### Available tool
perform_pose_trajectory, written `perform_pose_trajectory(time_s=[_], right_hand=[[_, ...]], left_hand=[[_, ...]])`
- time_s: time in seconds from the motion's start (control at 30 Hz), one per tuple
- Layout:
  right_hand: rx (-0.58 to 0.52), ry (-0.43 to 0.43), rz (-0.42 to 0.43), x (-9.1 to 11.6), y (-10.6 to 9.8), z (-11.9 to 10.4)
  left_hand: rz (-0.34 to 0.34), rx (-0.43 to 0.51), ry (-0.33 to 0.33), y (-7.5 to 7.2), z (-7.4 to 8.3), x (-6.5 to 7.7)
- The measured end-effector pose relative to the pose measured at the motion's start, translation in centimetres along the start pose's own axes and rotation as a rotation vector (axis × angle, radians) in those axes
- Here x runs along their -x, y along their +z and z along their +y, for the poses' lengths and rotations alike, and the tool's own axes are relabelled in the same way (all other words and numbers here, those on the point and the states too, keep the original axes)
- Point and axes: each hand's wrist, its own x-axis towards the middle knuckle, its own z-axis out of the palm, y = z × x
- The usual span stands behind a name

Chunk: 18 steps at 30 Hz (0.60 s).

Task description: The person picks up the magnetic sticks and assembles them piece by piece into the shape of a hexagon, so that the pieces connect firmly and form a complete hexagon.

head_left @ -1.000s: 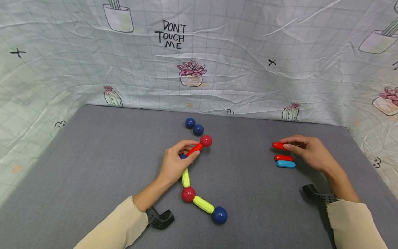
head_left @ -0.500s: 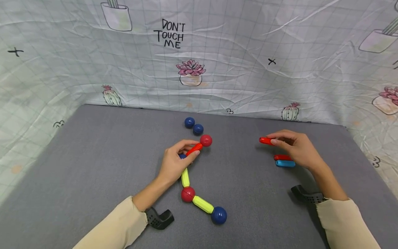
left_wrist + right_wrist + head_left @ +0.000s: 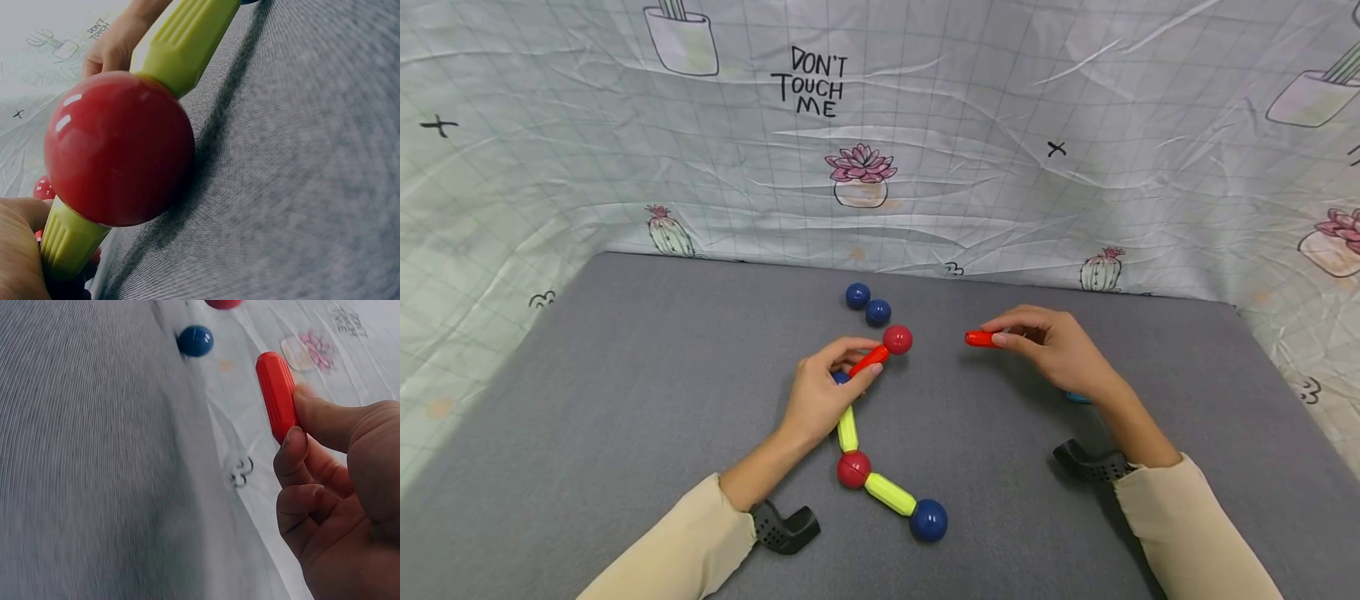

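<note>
My left hand (image 3: 822, 398) grips a red rod (image 3: 870, 360) in a chain of rods and balls. A red ball (image 3: 897, 339) caps that rod's far end, and a blue ball (image 3: 840, 377) at its near end is partly covered by my fingers. From there a yellow-green rod (image 3: 847, 430), a red ball (image 3: 853, 469), a second yellow-green rod (image 3: 890, 493) and a blue ball (image 3: 928, 521) run toward me. To the right, my right hand (image 3: 1060, 350) pinches a loose red rod (image 3: 276, 397) between thumb and fingers, held above the table and apart from the chain.
Two loose blue balls (image 3: 868, 304) lie behind the chain on the grey table (image 3: 700, 333). Part of a light-blue rod (image 3: 1078, 398) shows beneath my right wrist. A printed cloth (image 3: 962, 192) hangs along the table's back edge.
My right hand has carried its red rod leftward, toward the chain's red end ball. It now hides the other red rod and most of the light-blue one. My left hand has stayed put.
</note>
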Motion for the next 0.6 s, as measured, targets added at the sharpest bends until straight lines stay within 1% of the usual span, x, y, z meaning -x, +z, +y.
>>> perform_pose_trajectory(time_s=[0.13, 0.33, 0.6], right_hand=[[-0.022, -0.020, -0.007, -0.7, 0.9, -0.6], [-0.055, -0.018, -0.021, -1.4, 2.2, -1.4], [-0.043, -0.037, -0.044, -2.3, 3.9, -1.7]], left_hand=[[0.000, -0.004, -0.001, 0.0, -0.1, 0.0], [-0.003, -0.007, -0.003, 0.0, -0.1, 0.0], [0.002, -0.004, 0.003, 0.1, -0.1, 0.1]])
